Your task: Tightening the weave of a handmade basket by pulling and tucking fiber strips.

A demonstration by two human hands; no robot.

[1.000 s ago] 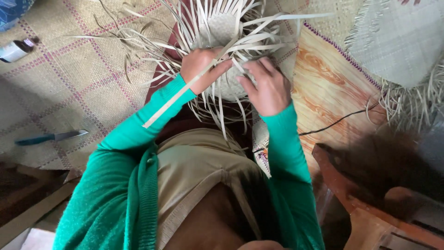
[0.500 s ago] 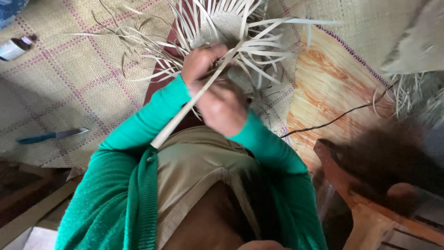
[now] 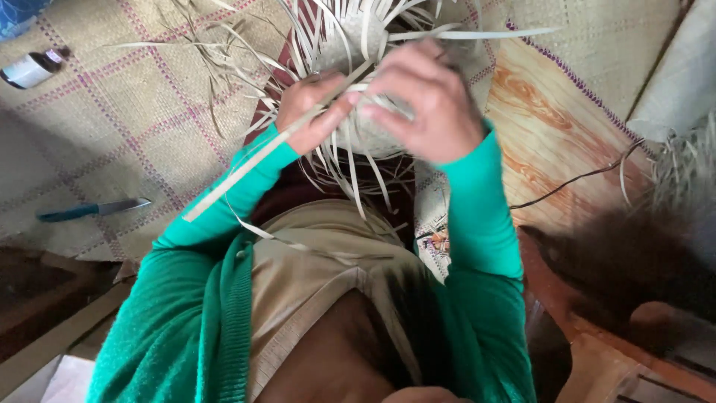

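A: Well, the fingers first — what are they doing?

B: The left hand (image 3: 309, 108) has its fingers pinched tight on a long pale strip (image 3: 253, 160), which runs down across the green sleeve (image 3: 216, 224) toward the person's lap. The right hand (image 3: 429, 101) is blurred; its fingers curl over the half-woven piece (image 3: 350, 45), but whether they grip a strand I cannot tell.

A: And the woven piece itself?

B: It sits just beyond both hands, over the person's knees — a rounded pale weave with loose strips fanning out on every side, one long strip (image 3: 477, 33) pointing toward the mat's right edge.

A: What lies further out?

B: A checked woven mat (image 3: 119, 112) covers the floor. A blue-handled knife (image 3: 89, 210) lies near its left edge, well apart from the hands. A small bottle (image 3: 33, 67) rests by the far left corner. A thin dark cord (image 3: 574, 179) trails across the orange patterned mat (image 3: 552, 134) on the right.
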